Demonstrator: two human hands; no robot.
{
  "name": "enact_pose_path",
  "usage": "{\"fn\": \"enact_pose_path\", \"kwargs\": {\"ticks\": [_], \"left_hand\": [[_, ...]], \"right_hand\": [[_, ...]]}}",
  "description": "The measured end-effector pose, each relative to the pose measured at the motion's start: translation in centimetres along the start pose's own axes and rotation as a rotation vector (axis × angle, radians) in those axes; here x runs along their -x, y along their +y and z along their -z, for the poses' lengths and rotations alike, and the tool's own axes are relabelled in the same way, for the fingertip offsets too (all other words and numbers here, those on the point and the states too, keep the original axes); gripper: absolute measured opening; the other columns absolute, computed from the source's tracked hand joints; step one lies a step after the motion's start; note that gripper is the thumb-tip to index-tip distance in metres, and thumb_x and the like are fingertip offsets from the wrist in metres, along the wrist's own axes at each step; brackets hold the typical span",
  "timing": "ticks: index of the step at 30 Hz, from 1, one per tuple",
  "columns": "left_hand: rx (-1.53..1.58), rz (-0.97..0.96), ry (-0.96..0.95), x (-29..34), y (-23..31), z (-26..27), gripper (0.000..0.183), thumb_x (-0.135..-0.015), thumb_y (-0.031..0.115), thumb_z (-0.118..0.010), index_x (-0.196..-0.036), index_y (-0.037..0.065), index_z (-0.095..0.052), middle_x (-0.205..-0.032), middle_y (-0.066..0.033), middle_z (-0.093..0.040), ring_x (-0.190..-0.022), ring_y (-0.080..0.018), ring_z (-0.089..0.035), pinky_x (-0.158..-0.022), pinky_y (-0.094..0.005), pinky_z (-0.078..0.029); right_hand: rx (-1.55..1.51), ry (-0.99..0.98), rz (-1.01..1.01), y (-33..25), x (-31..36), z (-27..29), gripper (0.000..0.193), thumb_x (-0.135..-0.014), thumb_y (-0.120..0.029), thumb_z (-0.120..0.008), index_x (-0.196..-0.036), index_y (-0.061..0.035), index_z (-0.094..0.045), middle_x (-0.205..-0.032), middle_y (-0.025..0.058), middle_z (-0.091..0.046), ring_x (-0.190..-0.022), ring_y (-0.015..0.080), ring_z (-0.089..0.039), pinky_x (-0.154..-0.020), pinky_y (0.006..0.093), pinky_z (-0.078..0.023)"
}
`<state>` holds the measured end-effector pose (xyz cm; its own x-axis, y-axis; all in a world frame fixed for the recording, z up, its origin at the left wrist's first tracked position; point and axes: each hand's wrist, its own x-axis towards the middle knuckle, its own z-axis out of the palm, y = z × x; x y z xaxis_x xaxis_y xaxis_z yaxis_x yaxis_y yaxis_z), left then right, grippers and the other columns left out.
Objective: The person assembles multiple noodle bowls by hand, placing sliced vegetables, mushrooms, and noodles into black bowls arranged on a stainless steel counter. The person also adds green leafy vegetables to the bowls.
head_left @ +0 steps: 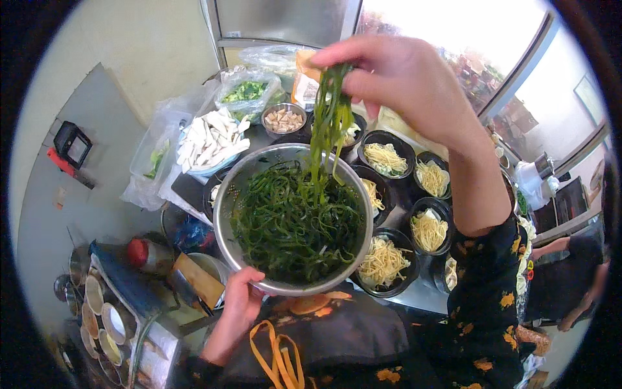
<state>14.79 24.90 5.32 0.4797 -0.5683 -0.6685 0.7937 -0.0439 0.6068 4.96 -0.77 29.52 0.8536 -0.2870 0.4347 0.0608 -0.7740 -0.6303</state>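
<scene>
My left hand [241,310] grips the near left rim of a round metal colander [223,243], holding it tilted in front of me. Dark green seaweed strips [291,227] fill most of it. Raised above the colander, my right hand [389,81] pinches a bunch of seaweed strips [329,123], whose ends hang down over the pile. Several black bowls [414,264] of pale yellow noodles [384,261] stand to the right of the colander. Part of the bowls behind it is hidden by the colander and the hanging strips.
Beyond the colander are white sliced strips [210,139] in a blue-rimmed bowl, a metal bowl of beige cubes [284,120] and a bag of chopped greens [246,92]. A cleaver [194,288] lies at lower left, near stacked bowls [94,295]. Another person [567,272] is at far right.
</scene>
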Motion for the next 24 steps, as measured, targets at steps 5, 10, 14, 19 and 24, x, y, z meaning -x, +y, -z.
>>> {"fn": "enact_pose_path", "kwargs": {"ticks": [5, 10, 14, 19, 24], "left_hand": [[-0.012, 0.013, -0.036, -2.2, 2.2, -0.2, 0.009, -0.07, 0.008, -0.056, -0.067, 0.009, -0.048, -0.062, -0.0044, -0.049, -0.057, -0.022, -0.053, -0.054, -0.0397, -0.048], [0.004, -0.002, -0.026, -4.2, 3.7, -0.4, 0.01, -0.068, 0.007, -0.056, -0.066, 0.009, -0.047, -0.062, -0.0046, -0.048, -0.056, -0.0226, -0.051, -0.053, -0.0397, -0.046], [0.0, 0.012, -0.079, -6.3, 4.1, -1.2, 0.011, -0.068, 0.006, -0.055, -0.064, 0.01, -0.046, -0.061, -0.004, -0.046, -0.054, -0.0215, -0.048, -0.053, -0.0394, -0.045], [0.036, 0.004, -0.085, -8.1, 4.0, -0.6, 0.012, -0.069, 0.004, -0.054, -0.063, 0.009, -0.045, -0.062, -0.0033, -0.043, -0.055, -0.0205, -0.047, -0.051, -0.0393, -0.044], [0.082, 0.039, -0.022, -8.6, 4.2, -0.8, 0.01, -0.069, 0.001, -0.052, -0.065, 0.007, -0.046, -0.062, -0.0051, -0.044, -0.055, -0.0221, -0.05, -0.048, -0.0424, -0.047]], "right_hand": [[-0.104, 0.044, -0.021, -0.6, -3.4, 2.5, 0.022, -0.083, -0.003, -0.056, -0.103, 0.0006, -0.063, -0.08, 0.0069, -0.063, -0.06, 0.0076, -0.055, -0.051, 0.0182, -0.046], [0.044, 0.166, 0.07, -1.7, -6.6, 4.8, 0.022, -0.083, -0.002, -0.055, -0.103, 0.0025, -0.063, -0.076, 0.0066, -0.062, -0.059, 0.0075, -0.054, -0.051, 0.0167, -0.045], [0.303, 0.46, 0.065, -2.8, -9.0, 6.8, 0.025, -0.083, -0.008, -0.054, -0.104, 0.0038, -0.062, -0.075, 0.0039, -0.061, -0.062, 0.0076, -0.053, -0.058, 0.0202, -0.044], [0.247, 0.378, 0.237, 0.0, -13.5, 11.6, 0.022, -0.082, -0.007, -0.056, -0.1, 0.0045, -0.062, -0.073, 0.0035, -0.06, -0.061, 0.008, -0.052, -0.057, 0.0206, -0.043], [0.352, 0.429, 0.082, 5.0, -16.2, 13.9, 0.022, -0.081, -0.007, -0.055, -0.098, 0.0047, -0.063, -0.069, 0.0055, -0.061, -0.056, 0.0094, -0.054, -0.052, 0.0232, -0.045]]}}
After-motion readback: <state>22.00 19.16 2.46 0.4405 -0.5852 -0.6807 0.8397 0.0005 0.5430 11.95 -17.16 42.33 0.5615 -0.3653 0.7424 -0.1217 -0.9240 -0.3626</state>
